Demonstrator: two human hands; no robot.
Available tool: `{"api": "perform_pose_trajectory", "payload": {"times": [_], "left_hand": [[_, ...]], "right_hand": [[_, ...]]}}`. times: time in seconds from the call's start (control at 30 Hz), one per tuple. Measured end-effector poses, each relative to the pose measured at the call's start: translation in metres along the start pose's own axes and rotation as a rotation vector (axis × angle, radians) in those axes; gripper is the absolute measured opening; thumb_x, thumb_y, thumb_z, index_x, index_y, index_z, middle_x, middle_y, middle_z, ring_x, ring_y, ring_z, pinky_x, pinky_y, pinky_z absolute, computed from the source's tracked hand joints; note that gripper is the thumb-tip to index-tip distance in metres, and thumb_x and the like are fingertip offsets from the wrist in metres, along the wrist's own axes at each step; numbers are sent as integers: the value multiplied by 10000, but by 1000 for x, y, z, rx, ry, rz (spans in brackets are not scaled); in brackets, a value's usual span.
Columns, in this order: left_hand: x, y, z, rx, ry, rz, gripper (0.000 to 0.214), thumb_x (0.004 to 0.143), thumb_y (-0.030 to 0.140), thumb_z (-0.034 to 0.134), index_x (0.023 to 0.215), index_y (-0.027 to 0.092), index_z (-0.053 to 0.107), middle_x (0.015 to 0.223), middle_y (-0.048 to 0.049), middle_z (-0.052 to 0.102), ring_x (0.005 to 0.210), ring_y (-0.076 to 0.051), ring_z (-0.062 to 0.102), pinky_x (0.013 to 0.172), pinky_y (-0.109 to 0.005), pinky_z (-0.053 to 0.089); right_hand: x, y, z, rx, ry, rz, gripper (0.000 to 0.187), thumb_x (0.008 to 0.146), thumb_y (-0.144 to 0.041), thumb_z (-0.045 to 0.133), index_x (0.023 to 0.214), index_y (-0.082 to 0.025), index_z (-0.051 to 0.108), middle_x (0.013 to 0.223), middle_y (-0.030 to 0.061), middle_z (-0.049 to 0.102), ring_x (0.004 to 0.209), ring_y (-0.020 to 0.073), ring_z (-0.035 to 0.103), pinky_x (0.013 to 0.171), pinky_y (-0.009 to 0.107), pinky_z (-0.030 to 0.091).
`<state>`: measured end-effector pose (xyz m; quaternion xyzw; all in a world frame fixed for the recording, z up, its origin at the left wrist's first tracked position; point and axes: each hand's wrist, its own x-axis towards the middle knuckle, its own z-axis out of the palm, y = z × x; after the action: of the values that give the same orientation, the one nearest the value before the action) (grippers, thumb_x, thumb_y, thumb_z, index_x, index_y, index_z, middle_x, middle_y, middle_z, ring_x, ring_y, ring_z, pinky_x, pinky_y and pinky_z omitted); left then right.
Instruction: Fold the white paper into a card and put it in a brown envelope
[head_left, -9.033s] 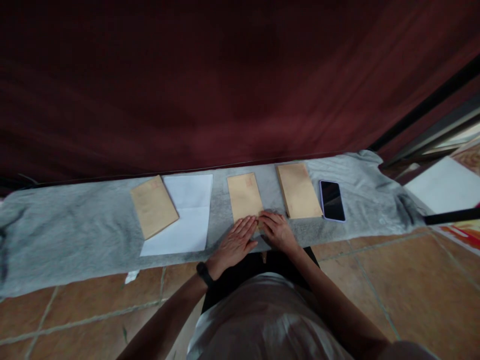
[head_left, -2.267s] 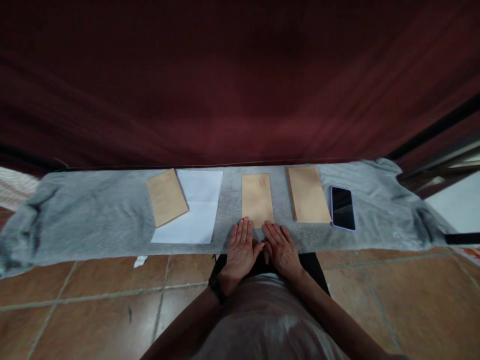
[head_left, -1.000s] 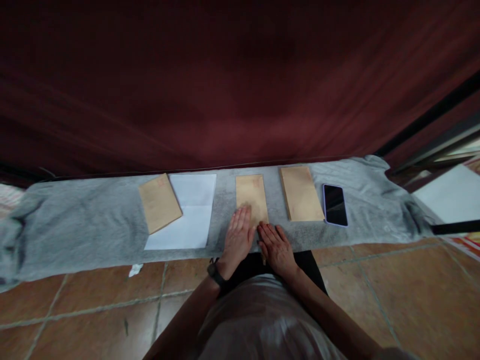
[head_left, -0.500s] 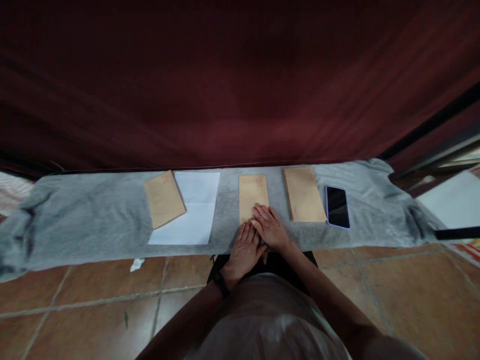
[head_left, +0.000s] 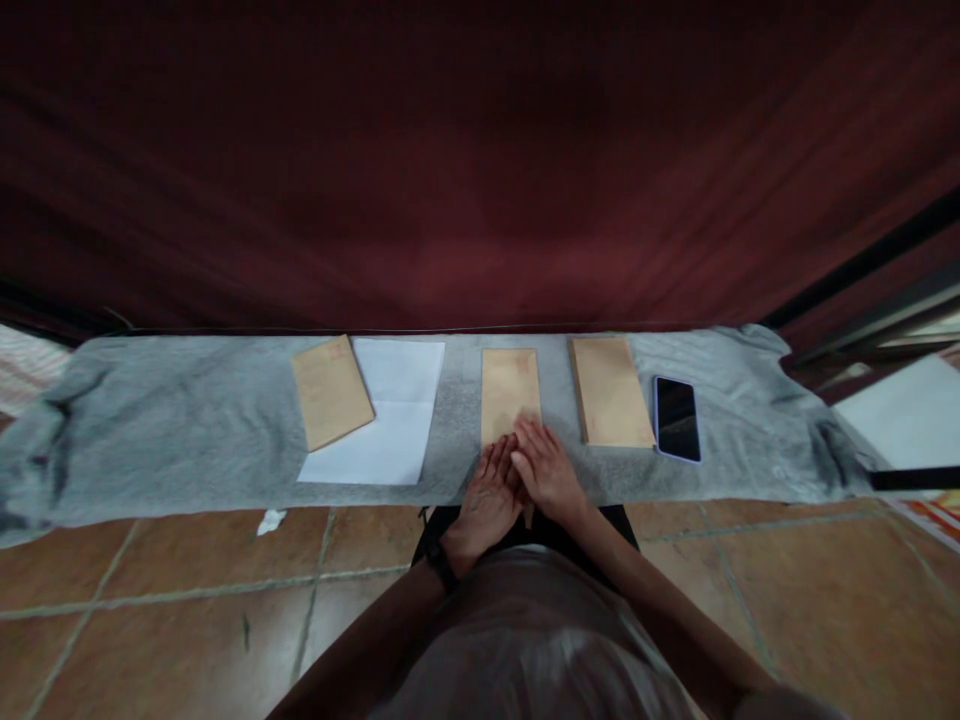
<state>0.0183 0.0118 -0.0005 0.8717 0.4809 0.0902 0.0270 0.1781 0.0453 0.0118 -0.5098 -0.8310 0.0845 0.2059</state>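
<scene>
A brown paper envelope (head_left: 510, 385) lies flat in the middle of the grey cloth, its near end hidden under my hands. My left hand (head_left: 491, 495) rests palm down on that near end, fingers stretched out. Beside it and partly overlapping its fingertips, my right hand (head_left: 549, 472) lies with fingers extended, slightly blurred at the tips. To the right is a thick stack of brown envelopes (head_left: 611, 392). On the left, another brown envelope pile (head_left: 332, 393) sits tilted, partly on a white sheet of paper (head_left: 401, 410).
A phone (head_left: 677, 420) with a pale purple edge lies right of the thick stack. Grey cloth (head_left: 187, 420) covers the narrow bench, against a dark red curtain (head_left: 450, 270). A crumpled white scrap (head_left: 271, 521) is on the tiled floor (head_left: 187, 620). White board-like sheet (head_left: 911, 410) at far right.
My right hand has shifted slightly toward me and to the right over the envelope, its thumb drawn in. My left hand stays nearly in place. The view has tilted a little.
</scene>
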Motion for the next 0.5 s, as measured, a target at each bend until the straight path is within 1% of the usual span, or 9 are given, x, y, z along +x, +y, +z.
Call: {"api": "perform_pose_trajectory", "payload": {"times": [0.07,0.17,0.27,0.37,0.5], "left_hand": [[-1,-1,2,10,1,2,626,995,240,435,1591,105,300,1649,-166,324,1549,-289,250,1254,-479,276],[-2,-1,1,19,-7,-4,656,973,184,410,1606,98,261,1657,-157,308,1551,-280,245,1262,-461,265],[-2,0,-2,27,-12,-20,658,971,174,386,1605,70,246,1663,-164,288,1557,-276,224,1270,-455,246],[-1,1,-3,37,-25,-34,662,975,184,368,1610,66,222,1665,-159,285,1562,-257,212,1275,-452,236],[-4,-1,-6,45,-32,-61,660,983,198,368,1611,63,216,1669,-144,282,1568,-235,191,1287,-430,208]], "right_hand": [[-17,-17,0,25,-47,-71,570,1080,-353,341,1599,-121,304,1616,127,401,1511,227,351,1245,451,307],[-31,-26,0,2,-55,-45,609,1077,-357,369,1627,-144,217,1628,117,376,1518,226,338,1255,468,283],[-33,-23,-1,-23,-57,-21,601,1083,-358,357,1629,-155,209,1635,101,364,1515,222,343,1264,467,254],[-34,-19,-1,-33,-58,-18,592,1086,-377,350,1620,-147,238,1646,93,342,1519,219,333,1268,453,234],[-39,-15,1,-54,-40,9,582,1085,-392,368,1604,-143,287,1619,106,392,1504,232,362,1264,473,226]]}}
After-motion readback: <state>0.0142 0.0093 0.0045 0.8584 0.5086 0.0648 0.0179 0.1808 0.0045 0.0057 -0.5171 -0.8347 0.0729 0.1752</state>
